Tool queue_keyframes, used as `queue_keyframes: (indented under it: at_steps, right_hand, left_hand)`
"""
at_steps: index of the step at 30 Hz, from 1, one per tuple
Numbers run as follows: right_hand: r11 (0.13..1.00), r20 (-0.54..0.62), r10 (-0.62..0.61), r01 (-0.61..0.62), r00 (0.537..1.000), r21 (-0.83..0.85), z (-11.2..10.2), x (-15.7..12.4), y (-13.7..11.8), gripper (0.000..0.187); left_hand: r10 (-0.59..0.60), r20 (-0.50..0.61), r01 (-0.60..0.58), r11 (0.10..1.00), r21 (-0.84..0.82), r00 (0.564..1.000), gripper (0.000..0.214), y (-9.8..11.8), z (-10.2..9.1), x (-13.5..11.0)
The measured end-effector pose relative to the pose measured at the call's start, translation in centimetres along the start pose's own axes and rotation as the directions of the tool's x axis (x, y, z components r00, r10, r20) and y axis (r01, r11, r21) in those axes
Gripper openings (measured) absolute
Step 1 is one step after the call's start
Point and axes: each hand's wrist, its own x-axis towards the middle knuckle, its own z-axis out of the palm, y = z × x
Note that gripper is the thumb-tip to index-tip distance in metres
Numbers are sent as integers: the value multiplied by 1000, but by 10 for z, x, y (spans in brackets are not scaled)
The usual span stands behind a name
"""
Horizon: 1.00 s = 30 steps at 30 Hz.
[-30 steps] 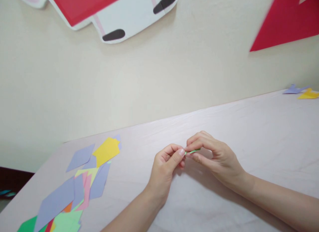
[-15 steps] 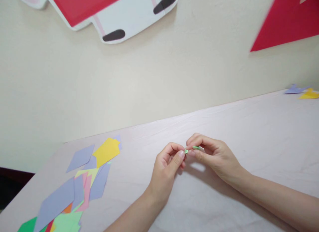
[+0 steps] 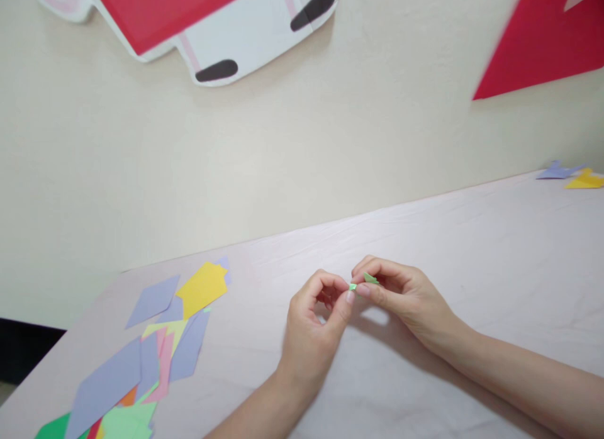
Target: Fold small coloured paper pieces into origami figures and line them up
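Observation:
A small piece of folded light-green paper (image 3: 370,278) is pinched between both hands, just above the white-covered table (image 3: 396,388). My left hand (image 3: 314,329) is closed, with thumb and index fingertip on the paper's left end. From the other side, my right hand (image 3: 401,294) grips the same piece between thumb and fingers. A green flap shows above the right thumb; the fingers hide the rest of the fold.
Sheets of coloured paper lie on the left: lavender (image 3: 108,382), yellow (image 3: 202,289), pink (image 3: 163,366) and light green (image 3: 126,421). Folded lavender (image 3: 559,170) and yellow (image 3: 585,179) paper pieces rest at the far right by the wall (image 3: 283,162).
The left fingers have shifted slightly on the paper's end. More of the green flap now shows above the right thumb.

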Motion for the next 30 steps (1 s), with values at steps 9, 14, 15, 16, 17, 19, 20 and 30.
queue_keyframes:
  at_steps: [9, 14, 15, 16, 17, 19, 20, 30]
  right_hand:
    - [998, 31, -45, 46, 999, -49, -2, 0, 2, 15]
    - [998, 31, -43, 44, 999, -50, -2, 0, 2, 16]
    - [998, 31, -41, 43, 999, -46, -2, 0, 2, 16]
    - [998, 32, -40, 41, 999, -41, -2, 0, 2, 16]
    - [999, 33, -36, 37, 999, -38, -2, -1, 3, 16]
    - [999, 36, -29, 30, 999, -35, -2, -1, 3, 16]
    - [999, 38, -26, 27, 999, -36, -2, -1, 2, 16]
    - [998, 8, 61, -61, 998, -1, 2, -1, -2, 25]
  left_hand:
    - [89, 0, -88, 983, 162, 996, 9, 3, -2, -1]
    - [85, -3, -84, 983, 162, 996, 8, 2, -1, -1]
    - [83, -6, -81, 985, 155, 997, 7, 2, -1, -1]
    - [81, -7, -79, 986, 148, 997, 7, 1, -1, -1]
    - [81, -9, -79, 987, 142, 997, 6, 1, 0, -1]
    - [81, -13, -79, 987, 139, 997, 6, 2, 0, -1]
    - [81, -14, -78, 987, 140, 997, 6, 2, 0, -2]
    - [64, 4, -64, 986, 154, 998, 8, 2, 4, -4]
